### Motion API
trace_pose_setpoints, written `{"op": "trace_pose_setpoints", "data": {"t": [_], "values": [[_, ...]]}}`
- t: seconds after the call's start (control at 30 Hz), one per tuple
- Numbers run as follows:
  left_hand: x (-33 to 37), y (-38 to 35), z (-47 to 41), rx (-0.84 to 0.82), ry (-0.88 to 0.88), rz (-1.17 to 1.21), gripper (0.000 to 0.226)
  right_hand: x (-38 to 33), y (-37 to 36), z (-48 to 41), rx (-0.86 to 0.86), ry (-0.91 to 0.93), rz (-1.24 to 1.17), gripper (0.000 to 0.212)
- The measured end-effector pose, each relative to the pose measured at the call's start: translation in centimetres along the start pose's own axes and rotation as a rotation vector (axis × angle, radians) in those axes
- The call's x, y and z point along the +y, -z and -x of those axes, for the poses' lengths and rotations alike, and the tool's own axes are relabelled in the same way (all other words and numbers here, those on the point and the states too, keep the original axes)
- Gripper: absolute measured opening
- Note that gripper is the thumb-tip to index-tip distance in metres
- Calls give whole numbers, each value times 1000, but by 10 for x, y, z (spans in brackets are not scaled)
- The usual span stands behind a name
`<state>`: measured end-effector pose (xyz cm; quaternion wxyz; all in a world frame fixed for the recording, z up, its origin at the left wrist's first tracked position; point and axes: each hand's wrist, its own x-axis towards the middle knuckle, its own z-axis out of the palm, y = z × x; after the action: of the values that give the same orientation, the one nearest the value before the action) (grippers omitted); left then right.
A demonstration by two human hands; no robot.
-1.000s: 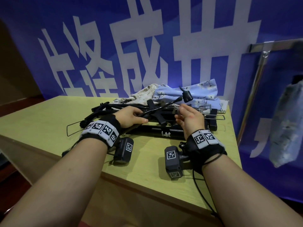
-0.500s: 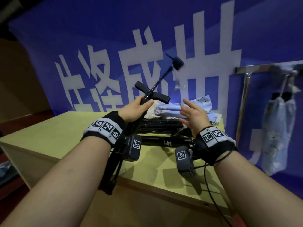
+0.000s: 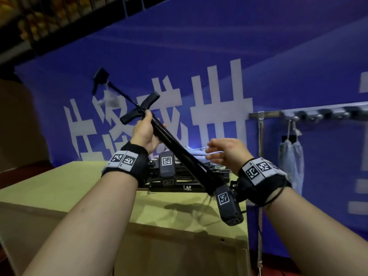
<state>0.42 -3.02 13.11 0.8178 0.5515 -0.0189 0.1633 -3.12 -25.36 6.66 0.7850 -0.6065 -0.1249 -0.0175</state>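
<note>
Blue banner (image 3: 278,56) with large white characters fills the wall behind. A metal rail (image 3: 264,114) at the right carries a pale garment (image 3: 290,156) on a hook. Below stands the yellow-topped desk (image 3: 59,188), with a heap of black hangers (image 3: 179,186) and a pale cloth (image 3: 197,151) near its far edge.

From the head view, we hold one black hanger (image 3: 185,156) up off that heap. Our left hand (image 3: 144,132) has its grip clamped round the upper part of the long bar, just below the crosspiece. From that grip the long axis runs up and left to the blurred clip end, and down and right to the low end, which passes in front of the heap near our right wrist. Our right hand (image 3: 229,154) hangs just right of the bar, its grip apart, fingers loosely bent and holding nothing we can make out. It is the hand nearer the bar's lower half, so we judge that end is its to take; the rail lies farther right.
</note>
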Motion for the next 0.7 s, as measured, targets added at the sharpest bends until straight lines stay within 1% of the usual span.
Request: {"op": "trace_pose_setpoints", "data": {"t": [0.07, 0.13, 0.23, 0.27, 0.33, 0.4, 0.43, 0.53, 0.57, 0.67, 0.7], "values": [[-5, -5, 2, 36, 17, 71, 57, 1, 2, 7, -67, -52, 37, 26], [-12, -13, 2, 68, 11, 135, 42, 6, 4, 11, -113, -115, 98, 31], [-26, -27, 4, 106, 31, 260, 31, 15, 6, 11, -180, -222, 57, 32], [-31, -30, 4, 119, 38, 282, 30, 18, 6, 11, -169, -240, 60, 38], [-44, -35, 0, 125, 53, 315, 29, 28, 9, 2, -80, -231, 168, 55], [-56, -37, -5, 101, 70, 334, 31, 37, 12, -8, -10, -208, 239, 57], [-62, -37, -8, 87, 79, 344, 33, 40, 13, -13, 17, -195, 218, 55], [-82, -35, -22, 58, 124, 375, 45, 45, 14, -30, 80, -178, -4, 44], [-88, -35, -25, 49, 130, 375, 49, 47, 15, -35, 106, -168, -101, 46], [-105, -34, -34, -2, 167, 372, 51, 54, 19, -54, 186, -137, -391, 64], [-110, -35, -37, -31, 184, 369, 50, 55, 21, -60, 198, -128, -485, 64]]}}
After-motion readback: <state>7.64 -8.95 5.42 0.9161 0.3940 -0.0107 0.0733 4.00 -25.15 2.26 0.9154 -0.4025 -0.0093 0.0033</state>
